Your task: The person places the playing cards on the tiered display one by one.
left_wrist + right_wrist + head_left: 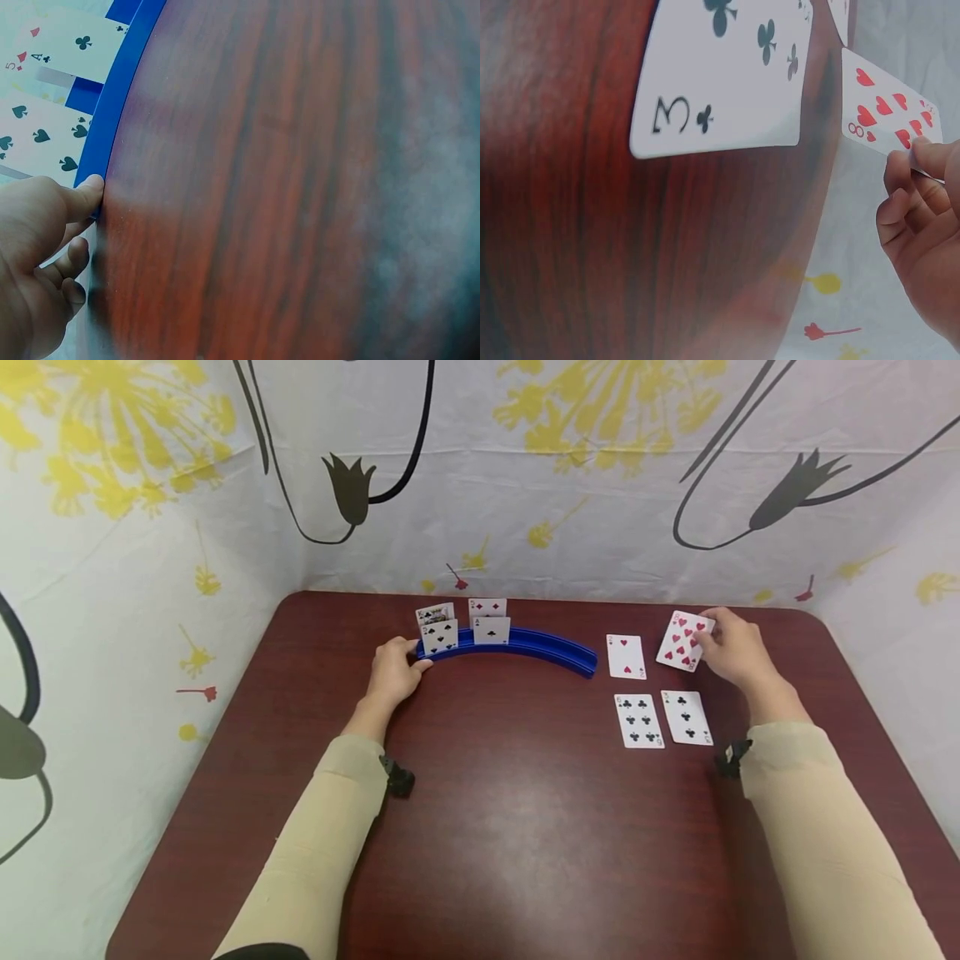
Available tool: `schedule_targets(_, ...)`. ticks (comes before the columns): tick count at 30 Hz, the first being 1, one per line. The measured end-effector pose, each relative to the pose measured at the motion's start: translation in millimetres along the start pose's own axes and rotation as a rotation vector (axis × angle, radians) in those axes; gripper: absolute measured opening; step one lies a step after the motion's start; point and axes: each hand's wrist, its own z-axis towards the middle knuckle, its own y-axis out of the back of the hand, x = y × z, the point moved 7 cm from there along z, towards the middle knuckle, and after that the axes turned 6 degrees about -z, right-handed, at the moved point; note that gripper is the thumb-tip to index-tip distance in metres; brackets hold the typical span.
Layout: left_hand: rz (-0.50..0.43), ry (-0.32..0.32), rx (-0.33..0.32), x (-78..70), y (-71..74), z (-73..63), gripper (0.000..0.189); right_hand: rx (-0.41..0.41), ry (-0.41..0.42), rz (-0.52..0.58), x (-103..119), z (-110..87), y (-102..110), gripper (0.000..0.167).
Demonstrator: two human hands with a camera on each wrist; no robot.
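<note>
My left hand [395, 671] grips the left end of a curved blue card holder [536, 646], thumb on its near edge. In the holder, a spades card [440, 636] stands before a king [428, 612], and the ace of clubs [491, 631] stands before the five of diamonds [487, 607]. At the right, my right hand [738, 647] pinches the eight of hearts [681, 642] by its right edge between thumb and fingers. The card is tilted, its face toward me. In the right wrist view, the eight of hearts [883, 105] shows beyond the three of clubs [727, 82].
Face up on the dark red table [487, 827] lie the two of hearts [626, 657], the six of clubs [639, 722] and the three of clubs [686, 718], between the holder and my right hand. A patterned cloth [465, 510] hangs behind the table's far edge.
</note>
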Motion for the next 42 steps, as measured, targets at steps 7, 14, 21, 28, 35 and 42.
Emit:
schedule_targets(7, 0.004, -0.013, -0.007, -0.9, 1.1, 0.3, 0.045, -0.034, 0.019, 0.033, 11, -1.7, 7, 0.036)
schedule_targets(14, 0.004, -0.015, -0.008, -0.9, 1.0, 0.4, 0.044, -0.100, 0.043, 0.031, 20, -0.6, 19, 0.031)
schedule_targets(21, 0.000, -0.006, -0.003, -0.4, 0.8, 0.6, 0.045, -0.115, 0.055, 0.020, 28, 1.5, 27, 0.031)
schedule_targets(28, 0.005, 0.004, -0.008, 1.2, 0.9, 1.1, 0.046, -0.144, 0.071, 0.024, 37, 1.8, 30, 0.031)
schedule_targets(35, 0.008, 0.003, -0.006, 1.3, 0.5, 1.4, 0.047, -0.165, 0.105, 0.021, 47, 1.9, 33, 0.031)
schedule_targets(42, 0.008, -0.002, 0.000, 0.3, 0.4, 0.6, 0.046, -0.182, 0.136, 0.022, 60, 2.1, 36, 0.030)
